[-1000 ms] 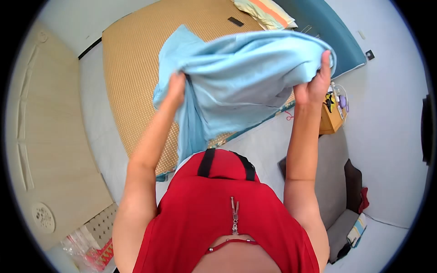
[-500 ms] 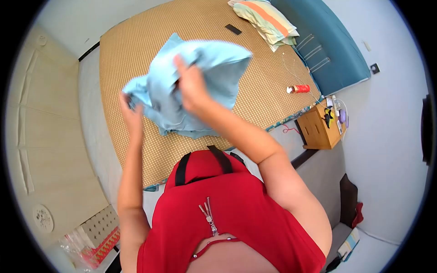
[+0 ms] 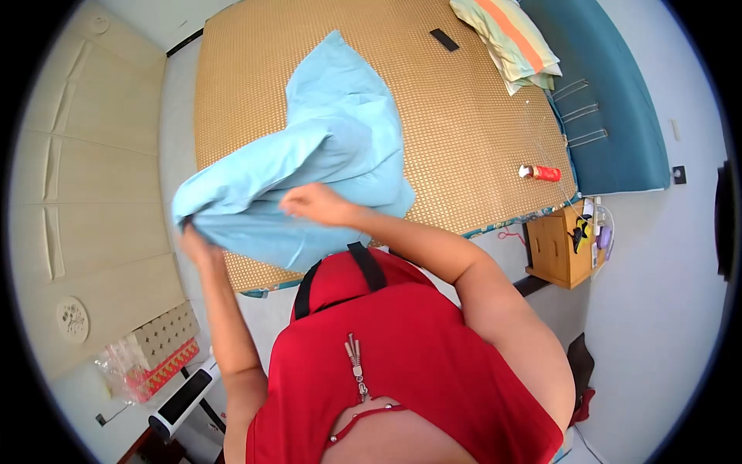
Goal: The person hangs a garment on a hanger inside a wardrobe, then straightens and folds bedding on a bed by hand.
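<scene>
A large light blue cloth (image 3: 348,147) lies bunched and folded on the woven mat of the bed, one pointed corner stretching toward the far side. At its near left end my left hand (image 3: 201,246) grips the edge, with the fingertips partly hidden by the fabric. My right hand (image 3: 318,206) is over the near middle of the cloth, its fingers loosely curled and slightly blurred. Whether those fingers pinch any fabric cannot be made out. Folds between the two hands form a long ridge.
On the mat (image 3: 456,139) are a dark flat object (image 3: 444,39), a striped pillow (image 3: 510,39) and a red bottle (image 3: 541,173). A blue headboard (image 3: 610,108) and wooden nightstand (image 3: 550,247) are at right. Pale cabinets (image 3: 100,178) line the left.
The cloth has come down from the air and spread onto the bed. My right hand has moved lower and nearer to me, and my left hand lower and slightly left.
</scene>
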`<action>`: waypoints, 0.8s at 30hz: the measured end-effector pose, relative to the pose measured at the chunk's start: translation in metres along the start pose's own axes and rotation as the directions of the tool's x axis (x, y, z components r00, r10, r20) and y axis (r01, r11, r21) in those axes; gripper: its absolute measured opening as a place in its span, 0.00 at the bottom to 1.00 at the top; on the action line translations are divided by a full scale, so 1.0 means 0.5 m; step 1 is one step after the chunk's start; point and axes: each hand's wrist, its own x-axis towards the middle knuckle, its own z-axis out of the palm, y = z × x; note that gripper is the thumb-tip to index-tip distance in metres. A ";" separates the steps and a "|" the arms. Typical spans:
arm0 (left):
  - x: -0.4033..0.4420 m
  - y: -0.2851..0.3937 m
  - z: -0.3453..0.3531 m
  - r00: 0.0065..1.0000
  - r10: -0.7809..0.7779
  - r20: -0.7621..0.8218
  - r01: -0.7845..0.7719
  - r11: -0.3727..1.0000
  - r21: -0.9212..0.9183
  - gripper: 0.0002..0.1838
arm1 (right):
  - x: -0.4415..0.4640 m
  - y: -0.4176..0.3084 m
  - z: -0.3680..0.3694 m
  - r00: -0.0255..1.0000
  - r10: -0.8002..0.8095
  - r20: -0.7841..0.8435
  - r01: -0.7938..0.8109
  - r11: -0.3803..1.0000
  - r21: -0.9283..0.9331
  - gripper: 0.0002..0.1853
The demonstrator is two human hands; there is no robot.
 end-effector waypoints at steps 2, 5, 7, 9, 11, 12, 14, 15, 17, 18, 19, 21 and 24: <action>0.051 0.044 -0.081 0.995 0.014 -0.100 -0.018 0.999 -0.046 0.21 | -0.035 0.174 -0.063 0.984 0.132 -0.123 -0.105 0.973 0.205 0.12; 0.083 0.137 -0.188 0.974 0.168 -0.153 -0.175 0.984 -0.033 0.22 | -0.141 0.379 -0.158 0.916 0.349 -0.196 -0.390 0.669 -0.633 0.19; 0.083 0.192 -0.251 0.953 0.212 -0.216 -0.221 0.975 -0.017 0.20 | -0.223 0.500 -0.176 0.766 0.570 -0.297 -0.638 0.616 -0.462 0.20; 0.065 0.241 -0.287 0.912 0.302 -0.279 -0.300 0.953 0.050 0.17 | -0.292 0.554 -0.184 0.671 0.689 -0.275 -0.719 0.513 -0.469 0.21; 0.051 0.274 -0.322 0.878 0.335 -0.342 -0.335 0.940 0.061 0.17 | -0.325 0.563 -0.167 0.569 0.764 -0.306 -0.792 0.409 -0.452 0.22; 0.056 0.285 -0.356 0.847 0.381 -0.370 -0.359 0.924 0.130 0.17 | -0.333 0.565 -0.159 0.566 0.766 -0.305 -0.788 0.392 -0.475 0.23; 0.058 0.297 -0.395 0.752 0.457 -0.475 -0.346 0.887 0.305 0.18 | -0.326 0.572 -0.146 0.570 0.780 -0.260 -0.769 0.394 -0.504 0.25; 0.058 0.299 -0.413 0.753 0.464 -0.466 -0.340 0.881 0.327 0.18 | -0.315 0.579 -0.138 0.577 0.787 -0.216 -0.754 0.413 -0.511 0.25; 0.044 0.306 -0.432 0.752 0.480 -0.452 -0.336 0.869 0.364 0.18 | -0.289 0.572 -0.118 0.607 0.770 -0.199 -0.736 0.448 -0.507 0.25; 0.035 0.305 -0.438 0.742 0.473 -0.475 -0.287 0.865 0.412 0.17 | -0.283 0.567 -0.101 0.623 0.750 -0.223 -0.735 0.463 -0.496 0.25; 0.019 0.303 -0.430 0.732 0.467 -0.497 -0.237 0.857 0.456 0.17 | -0.274 0.570 -0.086 0.638 0.730 -0.246 -0.733 0.478 -0.484 0.24; 0.009 0.299 -0.429 0.736 0.467 -0.491 -0.205 0.844 0.495 0.17 | -0.245 0.584 -0.071 0.661 0.715 -0.228 -0.714 0.507 -0.482 0.23; 0.010 0.275 -0.492 0.783 0.458 -0.421 -0.235 0.844 0.482 0.17 | -0.198 0.605 -0.048 0.644 0.727 -0.240 -0.730 0.488 -0.479 0.21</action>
